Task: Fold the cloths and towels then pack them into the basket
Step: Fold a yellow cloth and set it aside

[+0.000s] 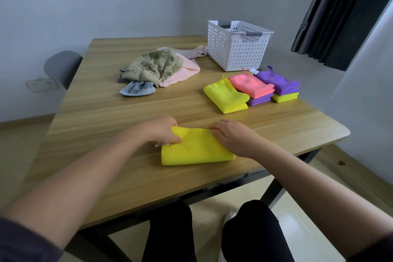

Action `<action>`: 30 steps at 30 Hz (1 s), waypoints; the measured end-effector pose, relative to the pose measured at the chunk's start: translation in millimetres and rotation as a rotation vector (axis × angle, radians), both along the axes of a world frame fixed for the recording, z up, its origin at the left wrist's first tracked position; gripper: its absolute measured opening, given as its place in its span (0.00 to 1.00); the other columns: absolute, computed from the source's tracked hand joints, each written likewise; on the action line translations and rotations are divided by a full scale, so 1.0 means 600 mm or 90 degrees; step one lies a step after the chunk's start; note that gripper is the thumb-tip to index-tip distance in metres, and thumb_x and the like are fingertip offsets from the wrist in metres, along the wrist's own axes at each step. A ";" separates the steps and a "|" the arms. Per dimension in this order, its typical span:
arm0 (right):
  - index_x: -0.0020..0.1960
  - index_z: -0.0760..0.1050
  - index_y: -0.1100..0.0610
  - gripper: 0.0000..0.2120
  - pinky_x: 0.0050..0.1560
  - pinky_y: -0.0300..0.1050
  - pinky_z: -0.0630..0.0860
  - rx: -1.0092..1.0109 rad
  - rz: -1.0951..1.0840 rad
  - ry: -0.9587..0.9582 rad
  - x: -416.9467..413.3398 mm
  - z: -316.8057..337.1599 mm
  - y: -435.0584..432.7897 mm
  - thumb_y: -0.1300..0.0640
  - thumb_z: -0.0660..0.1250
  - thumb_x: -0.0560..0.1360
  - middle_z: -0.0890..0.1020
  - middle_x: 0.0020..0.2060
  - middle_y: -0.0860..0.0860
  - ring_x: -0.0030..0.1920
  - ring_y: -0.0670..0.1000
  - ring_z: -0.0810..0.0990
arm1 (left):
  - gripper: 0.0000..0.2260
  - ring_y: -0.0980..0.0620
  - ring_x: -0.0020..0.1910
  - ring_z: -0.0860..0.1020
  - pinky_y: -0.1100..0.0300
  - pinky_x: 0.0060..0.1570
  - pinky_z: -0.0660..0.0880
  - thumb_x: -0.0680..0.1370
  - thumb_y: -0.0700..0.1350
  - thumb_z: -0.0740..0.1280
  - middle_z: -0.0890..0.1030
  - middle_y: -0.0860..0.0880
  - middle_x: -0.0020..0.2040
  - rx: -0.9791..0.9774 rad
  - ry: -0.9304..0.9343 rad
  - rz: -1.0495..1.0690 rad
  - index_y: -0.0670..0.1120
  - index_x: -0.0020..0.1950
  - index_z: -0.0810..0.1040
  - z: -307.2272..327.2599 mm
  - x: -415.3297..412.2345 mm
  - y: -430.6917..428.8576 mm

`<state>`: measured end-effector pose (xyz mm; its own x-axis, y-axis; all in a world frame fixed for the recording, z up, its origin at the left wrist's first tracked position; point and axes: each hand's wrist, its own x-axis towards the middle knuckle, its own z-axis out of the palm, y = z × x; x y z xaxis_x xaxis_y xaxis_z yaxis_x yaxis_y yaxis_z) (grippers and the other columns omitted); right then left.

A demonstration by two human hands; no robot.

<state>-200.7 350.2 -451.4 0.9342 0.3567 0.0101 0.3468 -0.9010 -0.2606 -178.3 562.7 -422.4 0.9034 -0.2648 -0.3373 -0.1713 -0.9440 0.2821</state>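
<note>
Five folded microfibre cloths [252, 86] sit stacked beside the white perforated plastic basket [238, 49] (nothing visibly packed yet), and a rumpled heap of green, pink and blue towels [157, 68] waits unfolded. The bright yellow microfibre cloth [195, 151] lies half-folded near the table edge. The left hand [163, 132] pinches its far left corner, and the right hand [231, 137] covers the far right corner, grip unclear.

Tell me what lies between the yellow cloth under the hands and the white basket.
The folded cloths lie there in three piles on the table, seen in the head view.
</note>
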 end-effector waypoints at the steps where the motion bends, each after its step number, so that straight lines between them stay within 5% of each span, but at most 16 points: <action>1: 0.68 0.69 0.53 0.19 0.62 0.52 0.68 -0.007 0.000 0.015 0.006 0.005 -0.003 0.48 0.55 0.81 0.73 0.62 0.53 0.63 0.56 0.72 | 0.13 0.50 0.46 0.77 0.59 0.40 0.72 0.75 0.49 0.68 0.80 0.46 0.54 -0.002 0.012 -0.016 0.46 0.57 0.76 0.005 0.004 -0.001; 5: 0.68 0.69 0.52 0.23 0.60 0.44 0.67 0.025 0.038 0.096 0.022 0.023 -0.013 0.45 0.65 0.76 0.73 0.60 0.50 0.61 0.51 0.72 | 0.08 0.55 0.39 0.72 0.61 0.36 0.69 0.72 0.41 0.69 0.75 0.52 0.43 -0.130 -0.002 -0.053 0.49 0.48 0.75 0.025 0.015 0.001; 8: 0.62 0.74 0.51 0.18 0.56 0.45 0.73 0.169 0.053 0.163 0.034 0.029 -0.030 0.47 0.68 0.75 0.79 0.53 0.48 0.53 0.48 0.77 | 0.10 0.55 0.38 0.72 0.61 0.37 0.69 0.71 0.37 0.68 0.75 0.51 0.41 -0.267 -0.007 -0.049 0.51 0.47 0.73 0.041 0.025 0.000; 12: 0.58 0.74 0.55 0.09 0.44 0.42 0.75 0.381 0.014 0.190 0.040 0.022 -0.043 0.54 0.62 0.79 0.79 0.45 0.52 0.43 0.46 0.76 | 0.12 0.50 0.42 0.73 0.53 0.42 0.71 0.69 0.40 0.67 0.75 0.49 0.45 -0.364 -0.068 0.048 0.55 0.47 0.73 0.052 0.059 -0.015; 15: 0.57 0.73 0.52 0.08 0.42 0.42 0.74 0.449 -0.008 0.179 0.044 0.010 -0.047 0.55 0.57 0.82 0.76 0.40 0.47 0.40 0.46 0.75 | 0.10 0.51 0.38 0.71 0.58 0.36 0.67 0.73 0.41 0.63 0.73 0.49 0.42 -0.404 -0.105 0.133 0.51 0.52 0.72 0.053 0.080 -0.044; 22: 0.57 0.74 0.51 0.08 0.42 0.46 0.78 0.490 -0.046 0.058 0.069 0.000 -0.058 0.57 0.60 0.80 0.79 0.40 0.51 0.38 0.50 0.78 | 0.13 0.50 0.36 0.71 0.56 0.31 0.63 0.77 0.41 0.57 0.71 0.51 0.40 -0.246 -0.340 0.131 0.47 0.60 0.63 0.046 0.134 -0.124; 25: 0.57 0.76 0.56 0.09 0.38 0.39 0.76 0.511 -0.085 -0.002 0.088 0.008 -0.067 0.58 0.61 0.80 0.77 0.37 0.48 0.34 0.48 0.77 | 0.14 0.43 0.38 0.71 0.55 0.35 0.62 0.77 0.36 0.54 0.74 0.47 0.44 -0.180 -0.467 0.097 0.44 0.63 0.62 0.052 0.162 -0.163; 30: 0.66 0.71 0.57 0.16 0.40 0.47 0.79 0.552 -0.132 -0.045 0.125 0.014 -0.083 0.58 0.61 0.79 0.77 0.41 0.50 0.33 0.47 0.78 | 0.21 0.39 0.47 0.77 0.51 0.42 0.65 0.76 0.32 0.53 0.79 0.42 0.51 -0.056 -0.602 0.041 0.42 0.69 0.59 0.062 0.221 -0.211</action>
